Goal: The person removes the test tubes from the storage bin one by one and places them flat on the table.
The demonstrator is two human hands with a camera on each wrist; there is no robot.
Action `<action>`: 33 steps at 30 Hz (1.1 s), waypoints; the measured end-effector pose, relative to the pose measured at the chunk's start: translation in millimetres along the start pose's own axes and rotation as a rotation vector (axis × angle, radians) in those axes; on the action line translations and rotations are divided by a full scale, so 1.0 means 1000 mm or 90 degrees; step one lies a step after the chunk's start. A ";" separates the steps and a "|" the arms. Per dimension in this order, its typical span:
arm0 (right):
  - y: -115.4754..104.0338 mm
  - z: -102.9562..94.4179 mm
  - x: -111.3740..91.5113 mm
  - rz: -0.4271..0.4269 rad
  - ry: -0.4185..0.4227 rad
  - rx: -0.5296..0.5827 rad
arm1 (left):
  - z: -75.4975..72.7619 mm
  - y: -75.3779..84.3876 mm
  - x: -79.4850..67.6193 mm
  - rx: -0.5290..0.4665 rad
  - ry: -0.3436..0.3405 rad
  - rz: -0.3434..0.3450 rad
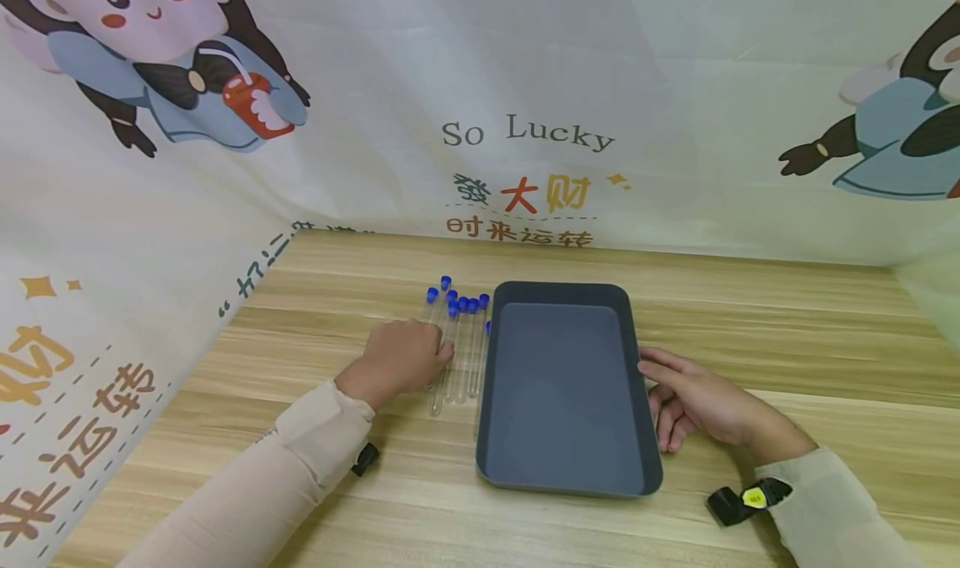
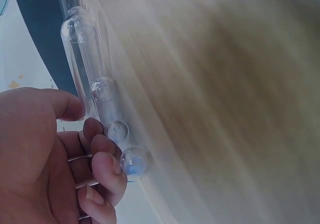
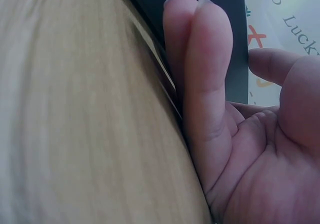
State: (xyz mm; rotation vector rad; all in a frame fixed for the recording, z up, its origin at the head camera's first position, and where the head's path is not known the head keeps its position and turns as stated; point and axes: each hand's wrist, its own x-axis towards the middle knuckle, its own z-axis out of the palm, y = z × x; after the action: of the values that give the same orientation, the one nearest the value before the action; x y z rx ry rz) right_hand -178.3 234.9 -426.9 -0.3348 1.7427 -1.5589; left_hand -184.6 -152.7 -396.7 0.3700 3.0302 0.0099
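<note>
Several clear test tubes (image 1: 471, 351) with blue caps lie side by side on the table, left of a dark grey tray (image 1: 558, 401). My left hand (image 1: 401, 353) is over the leftmost tubes, its fingers curled about them. In the left wrist view, the thumb and index fingertips of the left hand (image 2: 75, 144) close in around a tube (image 2: 80, 59), and rounded tube ends stand by the other fingertips. At the tray's right side, my right hand (image 1: 693, 397) rests its fingers and thumb against the wall and rim. The right wrist view shows extended fingers (image 3: 207, 69) alongside the tray.
The wooden table (image 1: 787, 335) runs back to a printed white curtain (image 1: 675, 135), which also hangs along the left side. Some tubes lie close against the tray's left wall, partly hidden by it. Each wrist carries a small black camera (image 1: 731, 505).
</note>
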 end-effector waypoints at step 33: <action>0.001 -0.001 0.000 0.000 0.003 -0.006 | 0.001 -0.001 0.001 -0.001 0.002 -0.005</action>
State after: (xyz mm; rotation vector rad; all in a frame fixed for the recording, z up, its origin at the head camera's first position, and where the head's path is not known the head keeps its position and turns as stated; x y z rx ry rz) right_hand -178.3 235.9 -428.0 -0.3357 1.7548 -1.5524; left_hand -185.3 -153.7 -397.9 0.3581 3.0344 0.0124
